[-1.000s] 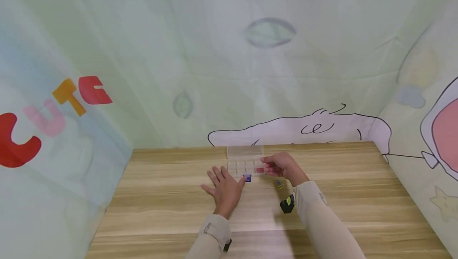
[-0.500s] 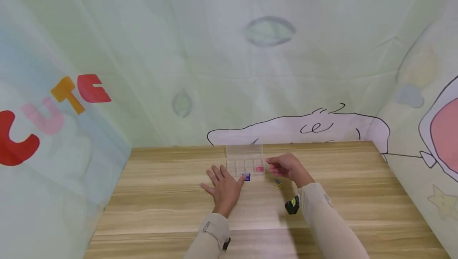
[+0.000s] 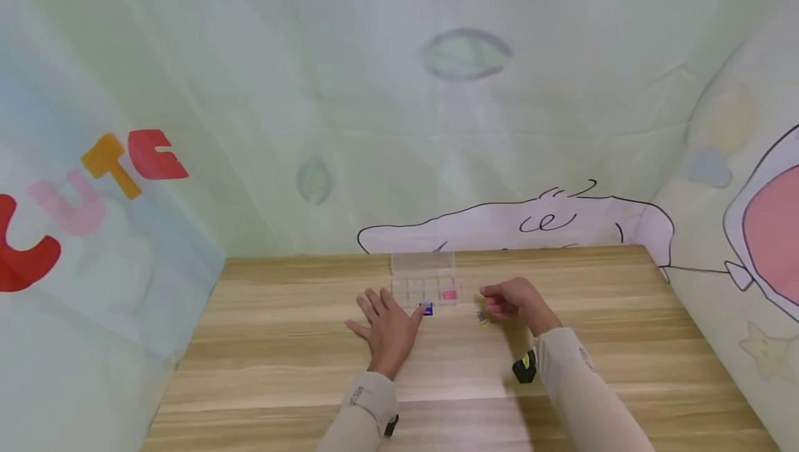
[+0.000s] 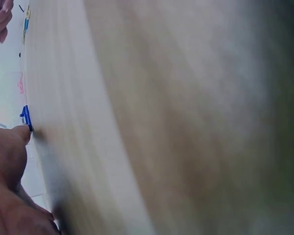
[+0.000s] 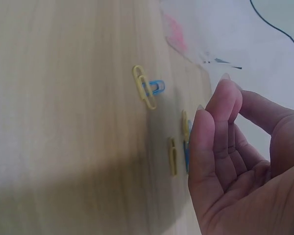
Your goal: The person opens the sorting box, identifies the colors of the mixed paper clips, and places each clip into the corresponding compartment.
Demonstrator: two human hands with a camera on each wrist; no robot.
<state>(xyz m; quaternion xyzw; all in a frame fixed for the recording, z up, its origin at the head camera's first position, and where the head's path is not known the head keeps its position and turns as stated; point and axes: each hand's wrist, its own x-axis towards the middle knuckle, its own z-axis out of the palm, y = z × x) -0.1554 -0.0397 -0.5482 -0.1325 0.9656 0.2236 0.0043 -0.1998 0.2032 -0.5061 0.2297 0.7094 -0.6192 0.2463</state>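
A clear compartment box (image 3: 423, 289) sits near the table's far edge, lid raised at the back. Small pink pieces (image 3: 448, 294) lie in its front right compartment. My left hand (image 3: 390, 334) rests on the table with fingers spread, its thumb touching a small blue piece (image 4: 26, 117) at the box's front edge. Right of the box, my right hand (image 3: 514, 299) hovers over the table, fingers loosely bent and no object visible between them. Near it in the right wrist view lie a yellow paper clip (image 5: 144, 88), a blue paper clip (image 5: 158, 87) and more clips partly behind the fingers.
The wood-grain table (image 3: 281, 369) ends at a printed cloth backdrop (image 3: 374, 91) behind the box. Cloth also hangs along the left and right sides. A dark wrist camera (image 3: 525, 367) hangs under the right sleeve.
My right hand has moved from the box's right end to the right and slightly nearer, beside the loose paper clips. The left hand has stayed in place on the table.
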